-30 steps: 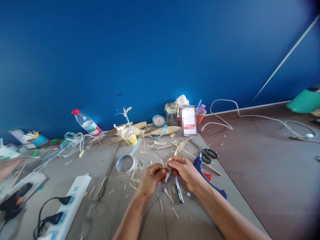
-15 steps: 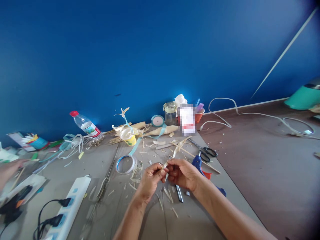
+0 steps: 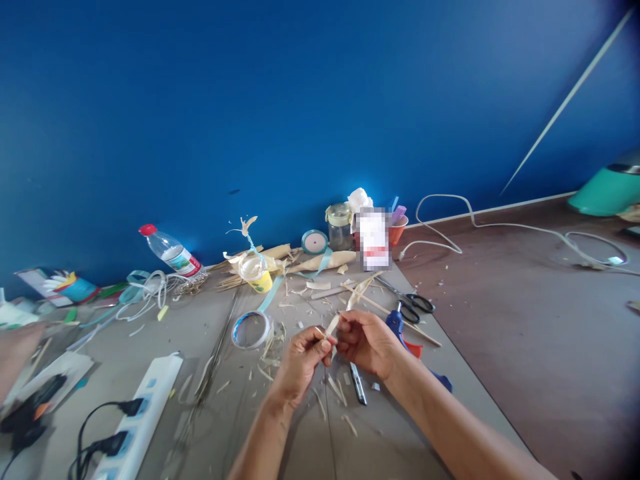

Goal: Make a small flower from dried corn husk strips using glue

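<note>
Between my hands is a small pale piece of dried husk, tapered at its upper end. My left hand pinches its lower part between thumb and forefinger. My right hand has its fingers curled, with thumb and forefinger at the right edge of the piece; their exact contact is partly hidden. Under the right hand lies a utility knife. A blue glue gun rests partly behind my right forearm, with black-handled scissors beyond it. Husk scraps are strewn around both hands.
Left of my hands are a tape roll and a power strip with plugs. Farther back stand a yellow cup, a tilted bottle and a glass jar. Another person's blurred arm reaches in at the left edge.
My right fingers have shifted slightly up and right, exposing more of the husk piece. The left hand stays nearly still. At the left edge, the other person's arm has moved.
</note>
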`<state>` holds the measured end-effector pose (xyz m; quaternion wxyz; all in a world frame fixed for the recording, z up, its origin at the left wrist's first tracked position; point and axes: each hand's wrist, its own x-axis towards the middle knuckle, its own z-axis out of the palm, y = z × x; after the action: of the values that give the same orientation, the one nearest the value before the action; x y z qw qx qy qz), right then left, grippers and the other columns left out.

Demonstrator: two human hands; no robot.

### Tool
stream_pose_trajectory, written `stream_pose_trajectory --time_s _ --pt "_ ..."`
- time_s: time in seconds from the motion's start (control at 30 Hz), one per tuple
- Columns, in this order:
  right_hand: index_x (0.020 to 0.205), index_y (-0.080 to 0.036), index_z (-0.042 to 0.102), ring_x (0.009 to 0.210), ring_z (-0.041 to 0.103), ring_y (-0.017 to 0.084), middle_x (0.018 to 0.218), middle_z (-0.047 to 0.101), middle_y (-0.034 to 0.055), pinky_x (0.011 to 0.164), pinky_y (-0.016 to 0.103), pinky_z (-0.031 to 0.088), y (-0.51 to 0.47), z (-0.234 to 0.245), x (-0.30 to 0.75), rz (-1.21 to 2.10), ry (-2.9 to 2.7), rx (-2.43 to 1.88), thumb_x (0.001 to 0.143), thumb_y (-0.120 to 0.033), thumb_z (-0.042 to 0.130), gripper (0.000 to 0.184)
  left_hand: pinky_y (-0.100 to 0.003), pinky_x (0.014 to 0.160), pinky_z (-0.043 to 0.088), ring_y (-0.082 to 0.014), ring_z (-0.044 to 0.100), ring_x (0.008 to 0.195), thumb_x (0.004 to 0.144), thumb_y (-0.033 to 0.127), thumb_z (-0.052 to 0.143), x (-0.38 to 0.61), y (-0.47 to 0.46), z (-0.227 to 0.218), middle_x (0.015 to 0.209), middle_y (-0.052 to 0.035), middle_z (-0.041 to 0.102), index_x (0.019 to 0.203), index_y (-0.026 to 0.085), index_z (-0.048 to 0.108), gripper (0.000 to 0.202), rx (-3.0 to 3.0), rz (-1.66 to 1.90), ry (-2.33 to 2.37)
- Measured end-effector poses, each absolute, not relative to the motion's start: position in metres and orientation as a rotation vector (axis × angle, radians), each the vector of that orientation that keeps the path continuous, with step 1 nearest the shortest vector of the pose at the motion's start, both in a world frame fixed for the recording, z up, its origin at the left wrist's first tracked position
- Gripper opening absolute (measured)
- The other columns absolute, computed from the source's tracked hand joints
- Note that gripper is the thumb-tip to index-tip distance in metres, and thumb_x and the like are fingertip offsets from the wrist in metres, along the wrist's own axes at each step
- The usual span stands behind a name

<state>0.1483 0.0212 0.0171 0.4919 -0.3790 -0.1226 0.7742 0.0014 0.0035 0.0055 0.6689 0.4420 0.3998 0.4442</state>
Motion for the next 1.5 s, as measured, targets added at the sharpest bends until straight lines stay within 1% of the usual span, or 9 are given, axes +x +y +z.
stream_pose_trajectory --time_s 0.07,0.23,0.3,0.57,0.93,1.03,1.13,1.27,1.5 --pt "0.055 -0.016 0.049 0.037 0.027 0.005 0.046 0.042 -0.0059 0.042 0.02 0.028 0.023 0.021 0.152 1.911 -0.146 -0.882 0.07 -0.019 0.054 0.016 -0.023 0.054 0.035 -0.007 0.046 0.051 0.065 0.031 0.071 0.002 0.003 0.008 0.069 -0.0007 0.059 0.065 0.014 0.061 0.019 0.929 1.025 0.92" --pt "0.059 -0.016 0.052 0.036 0.034 0.007 0.048 0.046 -0.0035 0.043 0.022 0.03 0.021 0.025 0.153 2.107 -0.186 -0.885 0.077 -0.051 0.045 0.041 -0.022 0.053 0.033 -0.0061 0.045 0.05 0.064 0.03 0.072 0.001 0.003 0.011 0.062 0.0009 0.057 0.066 0.013 0.063 0.019 0.878 1.041 0.937" --pt "0.061 -0.015 0.054 0.037 0.036 0.007 0.05 0.049 -0.0023 0.043 0.022 0.031 0.019 0.025 0.15 2.159 -0.237 -0.885 0.077 -0.056 0.043 0.045 -0.022 0.052 0.033 -0.0061 0.045 0.05 0.064 0.03 0.072 0.001 0.004 0.011 0.06 0.0011 0.056 0.066 0.013 0.063 0.019 0.882 1.039 0.923" --pt "0.058 -0.015 0.054 0.042 0.038 0.005 0.052 0.051 -0.004 0.045 0.02 0.033 0.012 0.024 0.138 1.915 -0.496 -0.79 0.068 -0.036 0.066 0.026 -0.022 0.051 0.03 -0.0064 0.046 0.051 0.063 0.028 0.074 0.003 0.005 0.009 0.068 -0.0009 0.061 0.06 0.013 0.058 0.022 0.867 1.012 0.831" --pt "0.054 -0.017 0.048 0.039 0.031 0.005 0.047 0.042 -0.0065 0.044 0.022 0.033 0.017 0.023 0.147 1.882 -0.297 -0.885 0.063 -0.024 0.066 0.021 -0.023 0.054 0.031 -0.0078 0.045 0.05 0.067 0.033 0.069 0.0 0.004 0.0 0.06 0.0007 0.057 0.066 0.015 0.062 0.02 1.008 0.913 0.892" --pt "0.058 -0.018 0.05 0.041 0.029 0.006 0.051 0.042 -0.006 0.044 0.022 0.03 0.019 0.026 0.153 1.621 -0.423 -0.902 0.067 -0.031 0.065 0.022 -0.022 0.053 0.031 -0.0067 0.044 0.049 0.067 0.034 0.069 -0.001 0.004 0.002 0.063 0.0008 0.058 0.065 0.014 0.06 0.021 1.004 0.916 0.922" --pt "0.068 -0.019 0.058 0.053 0.042 0.011 0.061 0.049 -0.0021 0.052 0.025 0.036 0.014 0.032 0.154 1.177 -0.89 -1.055 0.072 -0.035 0.061 0.017 -0.022 0.053 0.03 -0.0062 0.042 0.048 0.068 0.034 0.068 0.001 0.004 0.005 0.061 0.0021 0.056 0.063 0.015 0.057 0.023 1.02 0.929 0.948" --pt "0.082 -0.021 0.064 0.074 0.052 0.017 0.08 0.057 0.0044 0.067 0.03 0.041 0.004 0.032 0.145 0.66 -1.52 -1.142 0.073 -0.024 0.059 0.011 -0.022 0.054 0.031 -0.0075 0.04 0.05 0.071 0.033 0.063 0.005 0.004 0.008 0.053 0.0043 0.047 0.061 0.015 0.056 0.022 1.109 0.919 0.995" --pt "0.07 -0.02 0.061 0.071 0.054 0.015 0.073 0.058 0.0021 0.069 0.03 0.039 0.003 0.026 0.14 0.445 -1.715 -1.19 0.076 -0.015 0.054 0.011 -0.022 0.056 0.032 -0.0083 0.04 0.053 0.074 0.033 0.06 0.005 0.003 0.009 0.055 0.0033 0.046 0.065 0.014 0.057 0.021 1.112 0.9 0.978"
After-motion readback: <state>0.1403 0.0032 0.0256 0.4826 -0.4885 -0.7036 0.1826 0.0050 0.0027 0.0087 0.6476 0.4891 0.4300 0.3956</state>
